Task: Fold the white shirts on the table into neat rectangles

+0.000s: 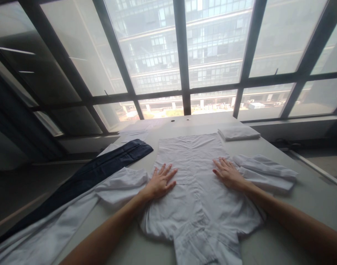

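A white shirt-like garment (194, 195) lies spread on the table, its straight edge toward the window and its gathered, creased end toward me. My left hand (160, 183) rests flat on its left side, with fingers spread. On the right side lies my right hand (228, 173), also palm down with fingers extended. Neither hand grips the cloth. Creases run down the middle of the garment between my hands. Bunched white cloth (124, 184) lies left of my left hand, and folded white cloth (267, 171) is just beyond my right hand.
The white table (212, 121) reaches the large windows. A neatly folded white cloth (238, 133) sits at its far right. Dark navy trousers-like cloth (102, 167) and long white fabric (55, 228) stretch along the left edge. Papers or thin white sheets (133, 132) lie at the far left.
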Tool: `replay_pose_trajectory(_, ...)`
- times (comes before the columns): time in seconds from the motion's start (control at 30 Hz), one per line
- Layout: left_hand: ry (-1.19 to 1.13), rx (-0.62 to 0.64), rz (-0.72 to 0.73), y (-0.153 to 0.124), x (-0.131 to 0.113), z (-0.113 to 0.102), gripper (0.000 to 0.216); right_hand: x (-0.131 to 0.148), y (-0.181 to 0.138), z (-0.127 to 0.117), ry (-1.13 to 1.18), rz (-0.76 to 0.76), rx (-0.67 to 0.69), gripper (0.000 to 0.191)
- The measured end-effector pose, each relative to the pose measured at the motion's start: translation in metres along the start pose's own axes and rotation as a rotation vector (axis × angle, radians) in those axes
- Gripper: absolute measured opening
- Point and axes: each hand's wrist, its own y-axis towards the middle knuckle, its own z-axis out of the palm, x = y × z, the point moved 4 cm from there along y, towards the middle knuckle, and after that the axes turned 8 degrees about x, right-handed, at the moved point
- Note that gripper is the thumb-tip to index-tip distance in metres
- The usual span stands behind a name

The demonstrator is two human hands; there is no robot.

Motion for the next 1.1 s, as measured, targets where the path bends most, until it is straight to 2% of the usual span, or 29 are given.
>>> replay_pose_trajectory(0.23,0.015,-0.011,-0.022,0.015,0.006,-0.005,0.063,0.000,0.019,-0.011,-0.038,-0.010,-0.003,0.060)
replay_pose_trajectory(0.5,0.022,0.018,0.010,0.012,0.005,0.000,0.062,0.001,0.010,-0.009,-0.028,-0.011,0.031,0.060)
replay_pose_trajectory(0.63,0.029,0.041,0.019,0.010,0.003,-0.003,0.066,0.005,0.006,-0.017,0.021,-0.044,-0.103,0.057)
replay_pose_trajectory(0.73,0.035,0.052,0.029,0.008,0.001,-0.005,0.070,0.013,0.003,-0.022,0.067,-0.182,-0.171,0.056)
replay_pose_trajectory(0.83,0.036,0.063,0.026,0.007,0.000,-0.006,0.069,0.021,0.001,-0.016,0.056,-0.278,-0.049,0.057)
replay_pose_trajectory(0.9,0.035,0.056,0.020,0.007,-0.001,-0.007,0.069,0.021,0.001,-0.011,0.024,-0.241,0.023,0.060)
replay_pose_trajectory(1.0,0.033,0.043,0.017,0.007,-0.002,-0.007,0.070,0.019,0.001,-0.010,-0.010,-0.165,0.034,0.066)
replay_pose_trajectory(1.1,0.029,0.069,0.017,0.007,-0.001,-0.005,0.070,0.019,0.002,-0.008,-0.022,-0.159,0.073,0.067)
